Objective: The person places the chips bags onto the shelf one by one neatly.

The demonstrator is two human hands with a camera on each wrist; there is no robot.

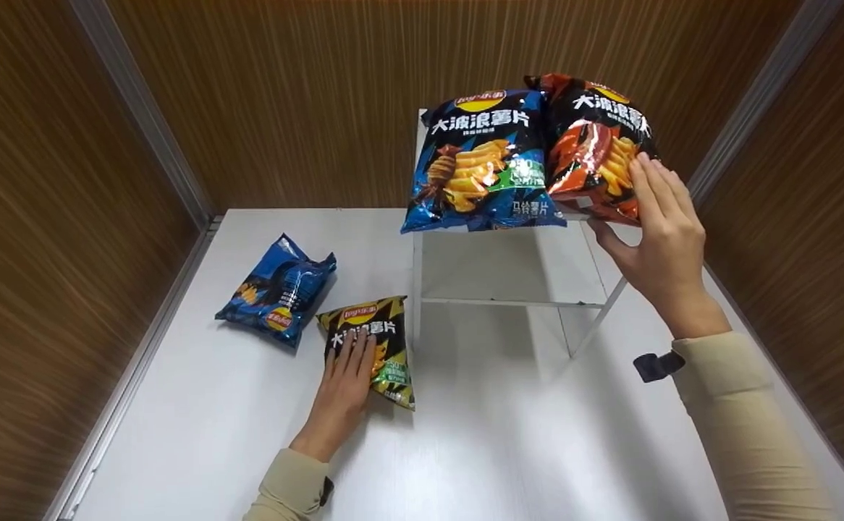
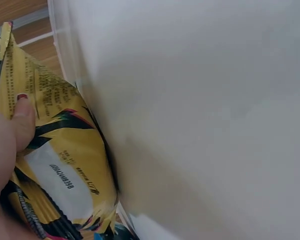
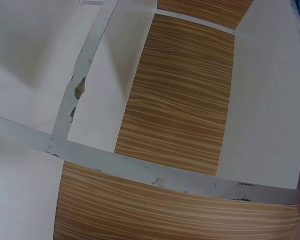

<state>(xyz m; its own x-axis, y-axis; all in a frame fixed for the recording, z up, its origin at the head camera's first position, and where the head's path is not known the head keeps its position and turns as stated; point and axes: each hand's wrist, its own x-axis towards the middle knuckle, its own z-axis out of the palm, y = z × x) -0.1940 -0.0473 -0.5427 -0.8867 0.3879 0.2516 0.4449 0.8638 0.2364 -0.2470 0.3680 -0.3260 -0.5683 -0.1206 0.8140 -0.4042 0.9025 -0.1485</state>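
In the head view, my left hand (image 1: 347,383) grips a yellow-and-black chip bag (image 1: 393,346), its fingers over the printed front. The left wrist view has the thumb (image 2: 23,122) against the bag's yellow back (image 2: 64,145). At upper right, my right hand (image 1: 667,242) rests its straight fingers on the lower right of a red-and-black chip bag (image 1: 581,155), thumb lower down. That bag sits on top of a white shelf unit (image 1: 512,302), beside a blue-and-black chip bag (image 1: 483,155). Only a sliver of the right hand enters the right wrist view.
A second blue chip bag (image 1: 277,289) lies on the white surface (image 1: 197,427) at the left. Wood-grain panels (image 1: 321,94) enclose the back and sides. The shelf's frame bars (image 3: 139,167) show chipped paint.
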